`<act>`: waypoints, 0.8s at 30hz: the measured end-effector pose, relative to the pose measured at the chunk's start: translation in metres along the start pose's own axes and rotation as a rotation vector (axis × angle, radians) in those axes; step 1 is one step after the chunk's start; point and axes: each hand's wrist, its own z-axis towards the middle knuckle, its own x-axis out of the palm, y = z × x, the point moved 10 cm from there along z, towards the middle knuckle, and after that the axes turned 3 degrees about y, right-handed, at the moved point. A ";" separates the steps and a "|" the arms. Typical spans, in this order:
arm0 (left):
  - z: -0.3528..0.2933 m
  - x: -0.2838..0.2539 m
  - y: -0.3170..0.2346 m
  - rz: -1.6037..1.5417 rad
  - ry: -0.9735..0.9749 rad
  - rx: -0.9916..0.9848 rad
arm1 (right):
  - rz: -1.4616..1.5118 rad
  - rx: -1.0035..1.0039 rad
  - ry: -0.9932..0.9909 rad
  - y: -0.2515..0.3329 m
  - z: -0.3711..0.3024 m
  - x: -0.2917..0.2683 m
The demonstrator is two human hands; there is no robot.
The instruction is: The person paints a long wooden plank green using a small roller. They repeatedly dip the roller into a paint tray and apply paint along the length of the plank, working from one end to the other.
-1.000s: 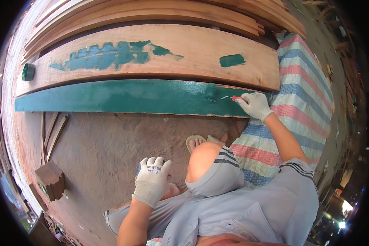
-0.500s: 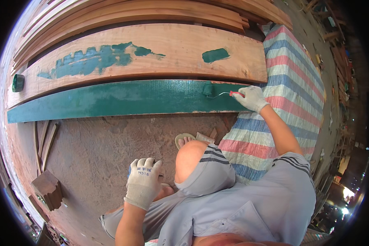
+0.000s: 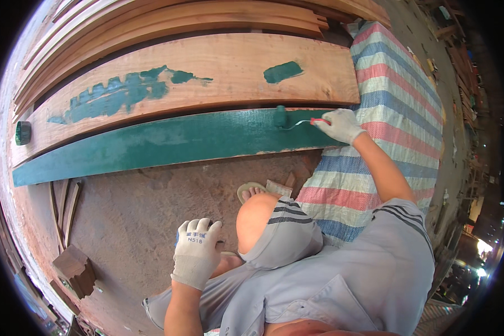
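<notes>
My right hand (image 3: 341,126), in a whitish knit glove, grips the red handle (image 3: 321,121) of a small paint roller. Its green-coated roller head (image 3: 280,116) rests on a long board (image 3: 168,137) whose top is mostly covered in wet-looking green paint. Bare wood shows along parts of that board's edges. My left hand (image 3: 196,249), gloved too, hangs beside my bent knee with its fingers curled. Whatever may be inside the curled fingers is hidden. Behind the green board lies a wider bare wood plank (image 3: 218,61) with patches of green paint.
A small green-smeared container (image 3: 23,133) stands at the plank's left end. Striped woven sheeting (image 3: 386,115) covers something at the right. More timber (image 3: 168,25) is stacked at the back. On the floor at left are thin strips (image 3: 68,213) and a brown wooden block (image 3: 75,271).
The roller head has shifted slightly toward the far edge of the green board, with my right hand moving along. The view has tilted a little; my left hand stays beside the knee.
</notes>
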 end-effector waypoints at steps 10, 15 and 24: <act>0.003 -0.002 -0.004 0.021 -0.018 0.034 | 0.169 -0.050 -0.093 0.030 -0.024 -0.001; 0.007 -0.004 -0.009 0.024 -0.033 0.050 | 0.194 -0.189 -0.084 0.127 0.027 -0.018; -0.002 -0.002 -0.004 0.015 -0.062 0.050 | 0.103 -0.192 -0.043 0.108 0.042 -0.020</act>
